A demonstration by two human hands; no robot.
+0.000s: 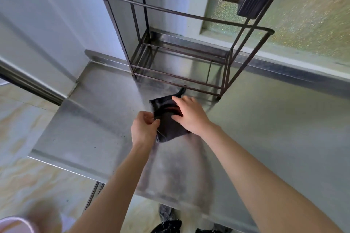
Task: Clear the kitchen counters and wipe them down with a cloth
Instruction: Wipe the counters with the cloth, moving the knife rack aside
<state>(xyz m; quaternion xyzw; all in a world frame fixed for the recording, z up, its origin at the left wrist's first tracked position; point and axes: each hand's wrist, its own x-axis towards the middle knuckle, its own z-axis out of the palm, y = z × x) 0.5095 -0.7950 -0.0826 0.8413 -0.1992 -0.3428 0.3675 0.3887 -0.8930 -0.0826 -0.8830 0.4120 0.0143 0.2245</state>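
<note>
Forearms reach over the brushed stainless-steel counter (79,128). The left hand (144,128) pinches an edge of the dark grey folded cloth (168,126) lying mid-counter; the right hand (191,115) rests flat on it, fingers loose. It looks soft, light, best gathered by its edges. Beyond stands an empty dark wire rack (181,66) against frosted glass.
</note>
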